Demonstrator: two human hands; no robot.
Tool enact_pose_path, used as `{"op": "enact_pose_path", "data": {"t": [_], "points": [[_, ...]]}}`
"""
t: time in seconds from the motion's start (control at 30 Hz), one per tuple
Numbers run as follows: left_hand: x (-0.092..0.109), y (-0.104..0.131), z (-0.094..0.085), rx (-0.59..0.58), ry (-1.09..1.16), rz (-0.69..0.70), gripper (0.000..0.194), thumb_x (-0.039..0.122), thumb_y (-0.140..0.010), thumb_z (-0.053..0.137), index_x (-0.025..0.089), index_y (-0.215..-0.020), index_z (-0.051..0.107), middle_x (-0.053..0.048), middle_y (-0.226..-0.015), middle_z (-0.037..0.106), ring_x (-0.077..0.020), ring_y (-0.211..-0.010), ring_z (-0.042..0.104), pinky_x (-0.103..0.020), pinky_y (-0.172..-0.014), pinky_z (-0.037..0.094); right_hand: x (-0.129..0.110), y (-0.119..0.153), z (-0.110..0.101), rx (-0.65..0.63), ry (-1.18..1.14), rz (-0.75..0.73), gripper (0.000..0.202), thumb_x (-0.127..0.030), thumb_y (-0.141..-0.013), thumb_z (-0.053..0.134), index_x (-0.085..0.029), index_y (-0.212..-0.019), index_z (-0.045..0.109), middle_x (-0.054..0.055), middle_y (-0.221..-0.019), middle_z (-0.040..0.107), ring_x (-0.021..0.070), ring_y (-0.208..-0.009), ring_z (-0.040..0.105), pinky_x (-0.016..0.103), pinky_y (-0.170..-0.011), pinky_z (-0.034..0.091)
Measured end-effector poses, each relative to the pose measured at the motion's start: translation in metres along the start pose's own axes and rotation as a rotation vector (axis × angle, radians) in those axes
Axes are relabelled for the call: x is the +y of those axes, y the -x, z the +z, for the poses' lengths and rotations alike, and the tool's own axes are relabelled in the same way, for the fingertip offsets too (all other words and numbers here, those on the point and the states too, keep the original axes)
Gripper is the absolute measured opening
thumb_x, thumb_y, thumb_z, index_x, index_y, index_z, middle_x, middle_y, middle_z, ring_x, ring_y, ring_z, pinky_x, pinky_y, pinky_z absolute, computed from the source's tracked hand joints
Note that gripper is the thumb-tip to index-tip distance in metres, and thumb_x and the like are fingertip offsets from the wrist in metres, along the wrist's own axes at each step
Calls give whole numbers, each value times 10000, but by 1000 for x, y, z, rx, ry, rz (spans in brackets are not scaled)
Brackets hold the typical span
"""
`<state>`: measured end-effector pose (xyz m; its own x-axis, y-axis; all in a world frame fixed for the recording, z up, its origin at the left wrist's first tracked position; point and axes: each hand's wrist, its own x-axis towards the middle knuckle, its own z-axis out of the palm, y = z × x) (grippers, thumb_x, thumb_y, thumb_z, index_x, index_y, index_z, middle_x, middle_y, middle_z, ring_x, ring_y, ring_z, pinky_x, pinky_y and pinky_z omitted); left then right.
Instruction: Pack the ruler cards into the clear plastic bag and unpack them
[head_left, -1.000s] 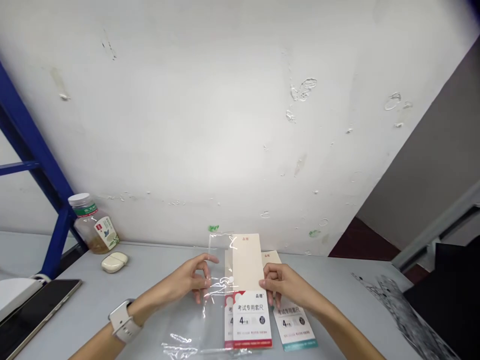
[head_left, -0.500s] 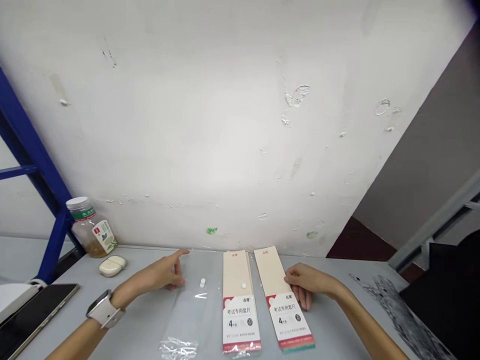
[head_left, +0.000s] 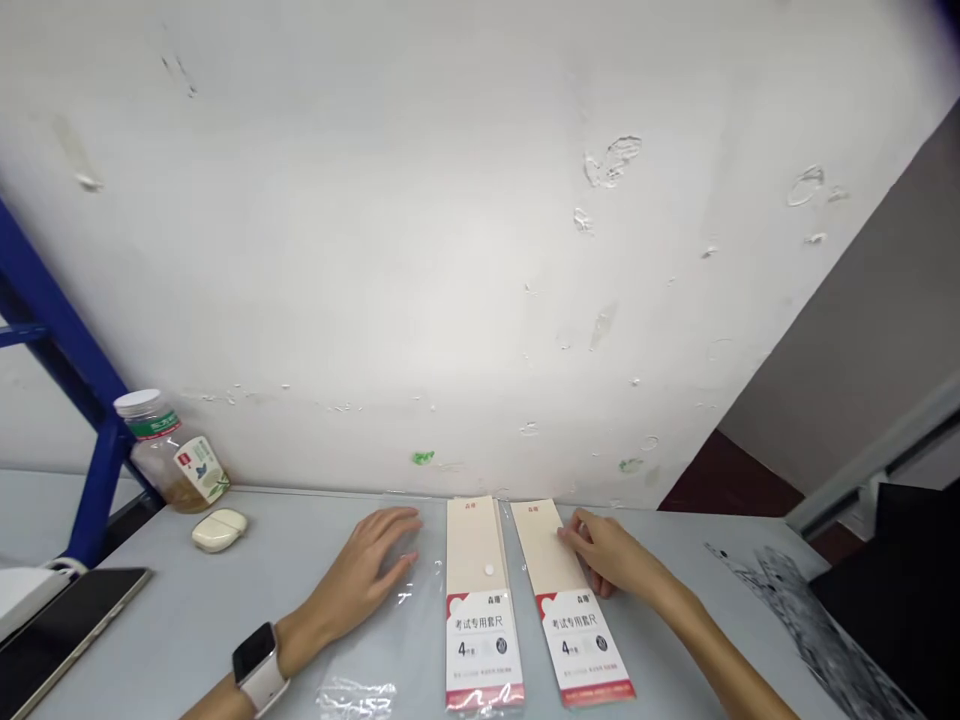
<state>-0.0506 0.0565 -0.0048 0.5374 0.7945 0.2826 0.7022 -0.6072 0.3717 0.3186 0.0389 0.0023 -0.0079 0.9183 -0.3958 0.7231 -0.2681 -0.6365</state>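
Observation:
My left hand (head_left: 369,572) is open, its fingers apart over the flat clear plastic bags (head_left: 360,695). My right hand (head_left: 611,553) has its fingers curled at the right edge of a cream card (head_left: 540,545), with fingertips on its upper part. This card bears a white printed label for a ruler set and a red strip at its bottom, and lies slightly tilted. Between the hands, a similar cream card (head_left: 474,550) lies in a clear bag with a small white round sticker on it; another card edge shows behind it.
To the left are a clear jar (head_left: 172,455) with a white lid, a cream earbud case (head_left: 219,530) and a phone (head_left: 71,630). A blue metal frame (head_left: 71,330) rises beside them. The white wall (head_left: 450,250) borders the desk's back. A black object (head_left: 900,590) stands at right.
My left hand has moved right over the plastic bags, its pointing finger now lowered. The teal strip below the right card no longer shows. My right hand has shifted slightly up along the card's edge.

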Motion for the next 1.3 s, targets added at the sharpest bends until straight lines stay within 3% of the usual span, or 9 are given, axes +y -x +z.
{"op": "enact_pose_path", "data": {"t": [0.2, 0.37, 0.5, 0.67, 0.83, 0.97, 1.07, 1.17, 1.3], "points": [[-7, 3, 5, -103, -57, 41, 252, 364, -962, 478, 319, -1177, 601, -17, -1313, 588, -239, -1226, 530, -537, -1155, 270, -9, 4, 5, 58, 95, -12, 152, -400, -926, 405, -255, -881, 418, -38, -717, 598, 96, -396, 446, 234, -423, 339], [-8, 4, 6, -138, -58, 1, 249, 389, -961, 466, 336, -1168, 594, -18, -1310, 586, -270, -1238, 521, -618, -1154, 178, -7, 2, 3, 66, 91, -31, 171, -433, -923, 417, -265, -920, 450, -5, -755, 619, 170, -580, 582, 259, -518, 383], [1, 2, 2, -140, -42, 5, 240, 403, -956, 457, 298, -1124, 593, -38, -1313, 568, -270, -1231, 518, -608, -1151, 181, -4, 4, 10, 193, 208, -80, 192, -419, -946, 394, -255, -978, 488, 30, -815, 642, 221, -731, 620, 297, -612, 420], [15, 2, 2, -114, -72, -10, 238, 387, -976, 411, 271, -1108, 570, -60, -1282, 561, -260, -1212, 510, -602, -1126, 219, -18, 22, 47, 595, 502, -373, 292, -257, -992, 275, -228, -921, 557, 95, -901, 625, 259, -867, 596, 356, -716, 434], [21, 5, 6, -99, -115, -4, 311, 386, -995, 377, 307, -1259, 521, -60, -1302, 547, -256, -1235, 486, -579, -1136, 200, -40, 40, 97, 610, 478, -581, 264, -268, -988, 339, -231, -834, 550, 60, -867, 619, 224, -796, 585, 360, -725, 443], [20, 8, 3, -106, -95, 8, 338, 391, -988, 403, 287, -1293, 504, -56, -1332, 550, -243, -1265, 475, -556, -1155, 181, -41, 46, 117, 652, 458, -619, 199, -286, -976, 387, -227, -883, 553, 55, -870, 626, 227, -799, 591, 367, -725, 451], [19, 10, 1, -131, -88, 34, 343, 411, -983, 414, 283, -1283, 522, -47, -1363, 554, -246, -1295, 463, -554, -1164, 159, -38, 48, 120, 648, 462, -617, 204, -301, -975, 386, -231, -952, 576, 71, -925, 647, 238, -833, 611, 378, -737, 469], [17, 14, 0, -161, -102, 38, 399, 457, -990, 388, 297, -1339, 494, -48, -1432, 510, -256, -1352, 409, -564, -1168, 132, -33, 47, 110, 616, 468, -587, 276, -404, -964, 422, -228, -1073, 604, 116, -1176, 643, 292, -1075, 598, 454, -905, 467], [14, 18, 3, -175, -147, 35, 564, 572, -948, 419, 325, -1454, 375, -52, -1552, 345, -309, -1431, 265, -580, -1161, 116, -14, 42, 81, 521, 470, -542, 574, -582, -931, 399, -290, -1425, 415, 68, -1551, 343, 326, -1432, 274, 597, -1159, 191]]}}
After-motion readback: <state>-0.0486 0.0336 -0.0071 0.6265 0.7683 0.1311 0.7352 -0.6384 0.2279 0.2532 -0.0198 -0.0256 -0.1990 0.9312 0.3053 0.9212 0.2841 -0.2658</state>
